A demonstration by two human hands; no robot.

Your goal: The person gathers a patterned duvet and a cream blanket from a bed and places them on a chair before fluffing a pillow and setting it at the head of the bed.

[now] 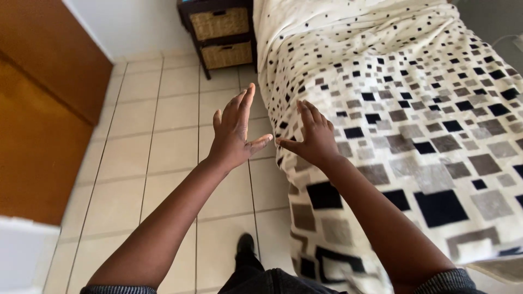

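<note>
Two hands up in front of the camera, both spread wide open, fingers splayed, nothing gripped in either. Left hand [233,130] raised over the tiled floor [136,147], back toward the camera, thumb pointed right. Right hand [311,133] held just beside it, thumb pointed left, the two thumb tips nearly met but apart. Right hand hovered over the near left edge of the bed, above the blanket [414,109]; contact with the fabric could not be told. One blanket counted, cream with black, grey and taupe squares, spread over the whole bed [272,32] and hung down its left side toward the floor. Two bare forearms ran up from the bottom of the view, two dark ribbed cuffs seen at the very edge. One dark shoe [244,245] planted on the tiles between the arms, close by the draped blanket edge. One dark wooden nightstand [188,6] stood at the head of the bed against the white wall, with two woven baskets counted in it: upper basket [219,23] and lower basket [227,54], stacked one over the other. One orange-brown wooden door [43,98] filled the left side. One white surface [22,253] cut into the bottom left corner, kind not told.
</note>
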